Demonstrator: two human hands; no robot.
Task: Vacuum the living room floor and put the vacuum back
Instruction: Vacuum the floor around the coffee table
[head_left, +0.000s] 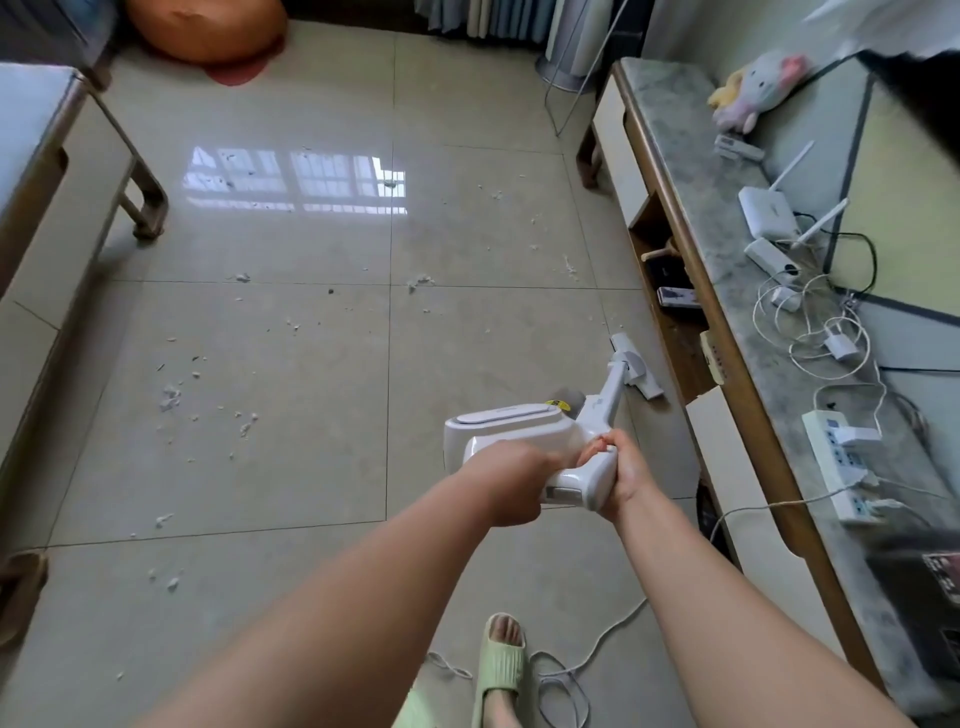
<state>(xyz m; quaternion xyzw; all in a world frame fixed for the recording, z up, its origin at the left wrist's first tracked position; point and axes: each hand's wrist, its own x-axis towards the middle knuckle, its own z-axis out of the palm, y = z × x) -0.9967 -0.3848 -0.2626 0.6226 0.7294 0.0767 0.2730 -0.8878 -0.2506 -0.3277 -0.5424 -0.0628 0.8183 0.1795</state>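
A white stick vacuum is held out in front of me over the tiled floor. Its floor head rests on the tiles beside the TV cabinet. My left hand grips the vacuum's body from the left. My right hand grips the handle from the right, fingers curled round it. White scraps and dark specks lie scattered over the middle and left tiles.
A long TV cabinet with a power strip, router and cables runs along the right. A coffee table stands at left. A white cord lies on the floor by my slippered foot. An orange cushion sits at the back.
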